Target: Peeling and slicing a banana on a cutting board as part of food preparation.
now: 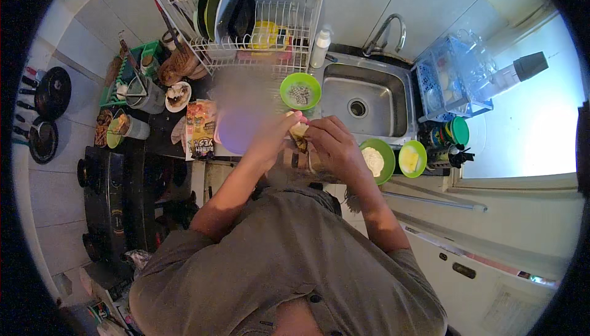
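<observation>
Both hands meet over the counter edge around a pale, soft piece of food with a dark, browned skin hanging down, apparently a partly peeled banana (300, 137). My left hand (272, 139) grips it from the left. From the right, the bent fingers of my right hand (333, 141) pinch it. Something small and pink shows between the fingertips, too little visible to name. A purple bowl (237, 128) lies beside my left hand, its upper part lost in a blur. Just beyond the hands is a green bowl (299, 92) of small greyish pieces.
Right of my right hand are a green bowl (383, 174) with white powder and a smaller green bowl (405, 171) with yellow food. Behind them lies a steel sink (387, 128). A dish rack (258, 55) stands at the back, food packets (201, 128) at left, a stove (115, 193) further left.
</observation>
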`<move>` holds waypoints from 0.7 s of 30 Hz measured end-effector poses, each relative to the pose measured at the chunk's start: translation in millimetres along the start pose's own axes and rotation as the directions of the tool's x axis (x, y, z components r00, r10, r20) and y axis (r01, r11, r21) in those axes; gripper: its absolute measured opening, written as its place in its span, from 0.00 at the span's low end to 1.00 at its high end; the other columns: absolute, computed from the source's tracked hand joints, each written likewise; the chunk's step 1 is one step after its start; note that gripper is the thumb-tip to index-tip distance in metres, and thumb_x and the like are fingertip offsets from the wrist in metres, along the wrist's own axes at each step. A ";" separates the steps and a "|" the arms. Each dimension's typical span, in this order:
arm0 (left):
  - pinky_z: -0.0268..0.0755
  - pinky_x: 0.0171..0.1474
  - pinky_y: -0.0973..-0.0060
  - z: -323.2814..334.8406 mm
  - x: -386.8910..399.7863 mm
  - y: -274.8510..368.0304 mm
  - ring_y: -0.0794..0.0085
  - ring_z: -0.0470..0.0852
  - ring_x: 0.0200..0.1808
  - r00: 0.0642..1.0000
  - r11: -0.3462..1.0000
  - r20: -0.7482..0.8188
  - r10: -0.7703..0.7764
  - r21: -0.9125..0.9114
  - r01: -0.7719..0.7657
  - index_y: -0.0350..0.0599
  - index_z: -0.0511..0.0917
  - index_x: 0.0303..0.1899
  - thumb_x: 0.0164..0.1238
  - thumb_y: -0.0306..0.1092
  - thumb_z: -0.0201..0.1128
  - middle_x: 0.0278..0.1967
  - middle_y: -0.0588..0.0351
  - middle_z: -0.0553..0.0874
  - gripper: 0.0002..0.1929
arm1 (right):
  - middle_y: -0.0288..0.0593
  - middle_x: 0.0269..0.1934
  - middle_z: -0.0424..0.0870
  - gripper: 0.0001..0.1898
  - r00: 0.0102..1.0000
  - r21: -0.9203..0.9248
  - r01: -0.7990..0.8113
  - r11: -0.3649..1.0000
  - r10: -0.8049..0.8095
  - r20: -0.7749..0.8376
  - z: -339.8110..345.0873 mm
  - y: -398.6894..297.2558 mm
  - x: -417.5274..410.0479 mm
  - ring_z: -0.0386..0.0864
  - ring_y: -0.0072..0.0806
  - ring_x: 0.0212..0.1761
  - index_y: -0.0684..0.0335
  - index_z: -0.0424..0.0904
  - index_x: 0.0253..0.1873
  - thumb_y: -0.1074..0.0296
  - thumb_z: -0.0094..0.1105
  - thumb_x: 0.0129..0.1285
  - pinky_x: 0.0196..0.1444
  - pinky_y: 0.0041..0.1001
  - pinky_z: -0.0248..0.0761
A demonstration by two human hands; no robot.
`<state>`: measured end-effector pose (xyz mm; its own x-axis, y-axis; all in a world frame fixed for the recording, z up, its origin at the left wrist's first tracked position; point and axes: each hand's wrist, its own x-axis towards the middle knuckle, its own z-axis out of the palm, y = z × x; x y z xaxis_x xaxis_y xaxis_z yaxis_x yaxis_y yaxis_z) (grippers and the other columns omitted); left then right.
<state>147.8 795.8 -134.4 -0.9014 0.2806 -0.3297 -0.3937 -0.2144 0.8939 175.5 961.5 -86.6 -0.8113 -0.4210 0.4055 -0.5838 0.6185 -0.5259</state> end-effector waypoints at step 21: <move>0.73 0.40 0.75 2.5 15.9 -34.7 0.74 0.81 0.38 0.996 0.997 0.073 0.043 -0.070 -0.037 0.47 0.78 0.45 0.74 0.50 0.57 0.38 0.60 0.82 0.16 | 0.45 0.41 0.78 0.06 0.773 0.319 -0.275 0.907 0.406 -0.488 67.6 31.3 -33.1 0.79 0.31 0.39 0.68 0.75 0.43 0.81 0.58 0.63 0.36 0.27 0.77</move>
<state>147.5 810.0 -169.9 -0.9017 0.3390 -0.2683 -0.3713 -0.2894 0.8823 182.1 950.0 -167.1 -0.8497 0.2494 0.4645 -0.3155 0.4654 -0.8270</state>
